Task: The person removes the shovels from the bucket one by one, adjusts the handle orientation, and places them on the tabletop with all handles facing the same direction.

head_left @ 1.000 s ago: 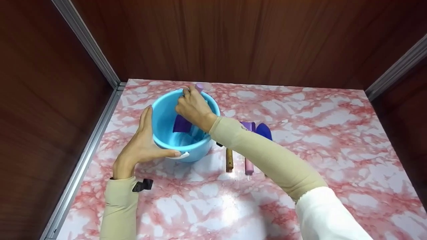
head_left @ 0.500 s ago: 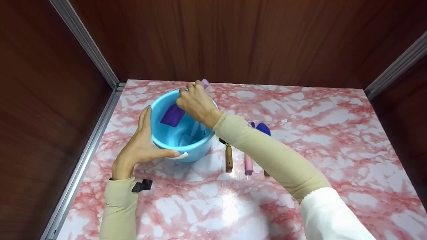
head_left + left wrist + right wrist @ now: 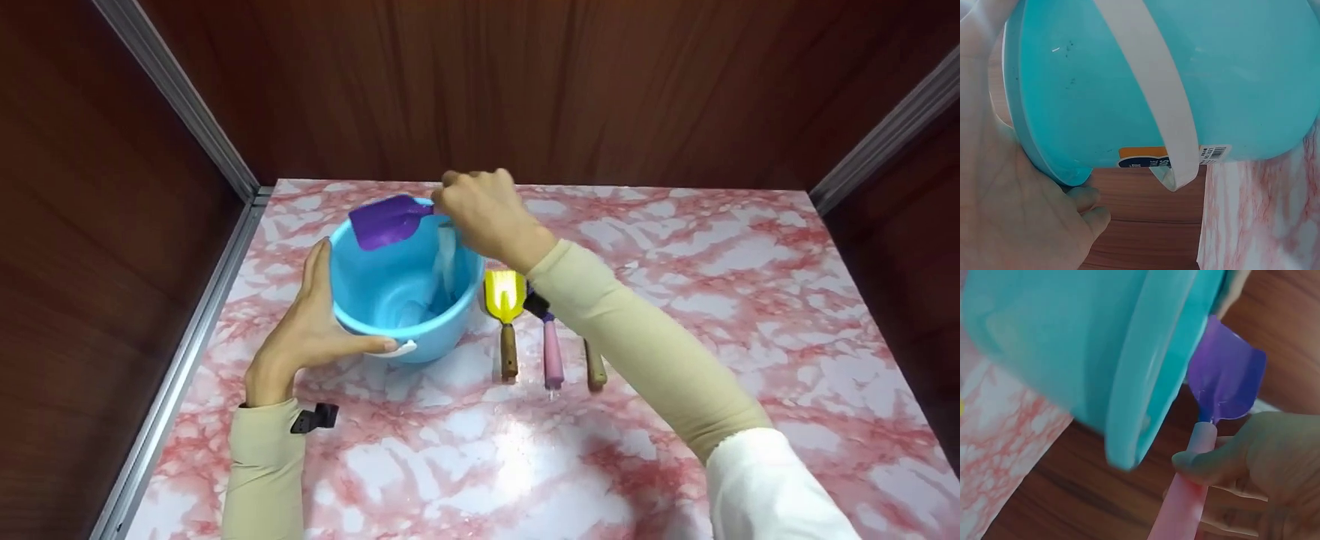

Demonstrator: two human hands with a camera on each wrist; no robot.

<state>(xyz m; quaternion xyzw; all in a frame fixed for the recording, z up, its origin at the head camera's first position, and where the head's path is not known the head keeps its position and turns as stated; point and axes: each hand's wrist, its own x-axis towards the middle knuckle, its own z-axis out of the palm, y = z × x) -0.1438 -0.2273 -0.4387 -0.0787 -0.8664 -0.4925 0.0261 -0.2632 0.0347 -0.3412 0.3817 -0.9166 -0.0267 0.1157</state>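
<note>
A light blue bucket [image 3: 444,339] stands on the table, its white handle [image 3: 1158,84] hanging against the outside. My left hand [image 3: 304,326] holds the bucket's left side, thumb and fingers spread around the rim. In my right hand [image 3: 491,214] is a small garden trowel with a purple blade [image 3: 384,223] and a pink handle [image 3: 1182,500]. The blade is raised level with the back rim, overlapping the bucket mouth in the head view. Thumb and fingers wrap the pink handle in the right wrist view. A pale strip [image 3: 445,259] shows inside the bucket.
Right of the bucket lie a yellow trowel [image 3: 504,294] with a wooden handle, a tool with a pink handle [image 3: 553,352], and a wooden handle [image 3: 595,366] partly under my right forearm. Dark wood panels [image 3: 480,90] enclose the marbled table [image 3: 420,465].
My right hand has lifted the trowel up from inside the bucket and moved right, swinging the blade level. The yellow trowel has come into view. My left hand stays on the bucket.
</note>
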